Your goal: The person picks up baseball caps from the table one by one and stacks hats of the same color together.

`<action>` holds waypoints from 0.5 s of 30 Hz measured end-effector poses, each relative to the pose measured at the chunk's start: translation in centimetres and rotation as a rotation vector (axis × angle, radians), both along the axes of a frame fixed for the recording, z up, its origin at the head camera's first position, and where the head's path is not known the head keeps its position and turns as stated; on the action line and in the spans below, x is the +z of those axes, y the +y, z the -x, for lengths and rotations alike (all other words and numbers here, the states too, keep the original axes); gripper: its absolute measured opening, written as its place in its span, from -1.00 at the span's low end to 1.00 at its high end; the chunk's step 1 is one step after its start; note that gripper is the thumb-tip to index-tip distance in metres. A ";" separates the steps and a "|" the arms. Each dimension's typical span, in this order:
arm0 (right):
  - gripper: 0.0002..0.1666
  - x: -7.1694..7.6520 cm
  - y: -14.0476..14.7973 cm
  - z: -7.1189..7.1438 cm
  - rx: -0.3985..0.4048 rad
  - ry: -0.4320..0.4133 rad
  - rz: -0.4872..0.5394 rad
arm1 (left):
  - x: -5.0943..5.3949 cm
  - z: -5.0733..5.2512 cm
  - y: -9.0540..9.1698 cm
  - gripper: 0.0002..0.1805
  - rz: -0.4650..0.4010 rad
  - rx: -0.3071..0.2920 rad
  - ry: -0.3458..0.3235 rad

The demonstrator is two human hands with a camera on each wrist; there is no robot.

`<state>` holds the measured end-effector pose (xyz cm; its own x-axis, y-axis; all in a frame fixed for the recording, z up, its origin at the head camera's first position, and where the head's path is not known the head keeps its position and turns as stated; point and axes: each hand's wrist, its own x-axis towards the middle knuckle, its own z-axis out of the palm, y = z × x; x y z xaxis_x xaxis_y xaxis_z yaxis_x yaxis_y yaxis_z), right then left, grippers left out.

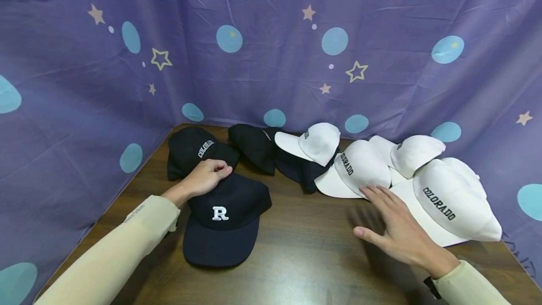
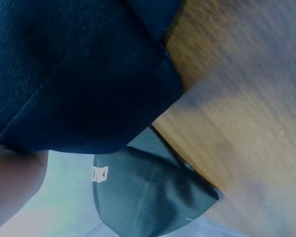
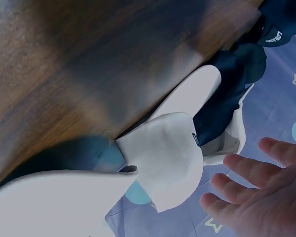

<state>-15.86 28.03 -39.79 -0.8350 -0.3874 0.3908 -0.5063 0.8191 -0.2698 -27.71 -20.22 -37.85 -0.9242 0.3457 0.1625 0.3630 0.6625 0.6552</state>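
Observation:
In the head view the left hand (image 1: 205, 176) pinches the top back of a navy cap (image 1: 241, 199) with a white R, its brim resting toward the table's front. The same cap (image 2: 84, 74) fills the upper left of the left wrist view, a thumb (image 2: 15, 185) at its edge. The right hand (image 1: 400, 229) has its fingers spread and holds nothing; it hovers beside the large white COLORADO cap (image 1: 453, 201) and just in front of another white cap (image 1: 366, 166). In the right wrist view the right hand (image 3: 266, 190) shows straight, parted fingers.
Behind the navy cap lie a black COLORADO cap (image 1: 190, 149) and another black cap (image 1: 254, 145). A small white cap (image 1: 319, 140) rests on a dark cap (image 1: 296, 168). One more white cap (image 1: 417, 154) lies at the back right. A purple curtain (image 1: 271, 60) borders the wooden table (image 1: 296, 248).

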 end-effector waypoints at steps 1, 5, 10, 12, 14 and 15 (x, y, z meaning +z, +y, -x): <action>0.12 0.0 0.0 0.0 -0.002 0.001 -0.002 | 0.1 0.0 0.0 -0.69 0.008 0.002 0.002; 0.12 0.1 0.0 0.1 -0.007 -0.003 -0.005 | 0.3 -0.1 0.2 -0.69 0.039 0.008 0.013; 0.12 0.1 -0.1 0.2 -0.009 -0.001 -0.003 | 0.3 -0.4 0.5 -0.71 0.058 0.043 0.036; 0.12 0.1 -0.1 0.2 -0.009 0.006 -0.004 | 0.3 -0.5 0.6 -0.74 0.062 0.062 0.056; 0.11 0.2 -0.2 0.3 -0.007 0.005 -0.006 | 0.3 -0.6 0.6 -0.76 0.059 0.078 0.080; 0.11 0.2 -0.2 0.3 -0.007 0.006 -0.006 | 0.3 -0.7 0.5 -0.77 0.056 0.087 0.091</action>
<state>-16.18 27.83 -39.58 -0.8352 -0.3842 0.3935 -0.5023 0.8241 -0.2617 -27.06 -19.67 -37.53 -0.9335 0.2754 0.2298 0.3586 0.7288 0.5833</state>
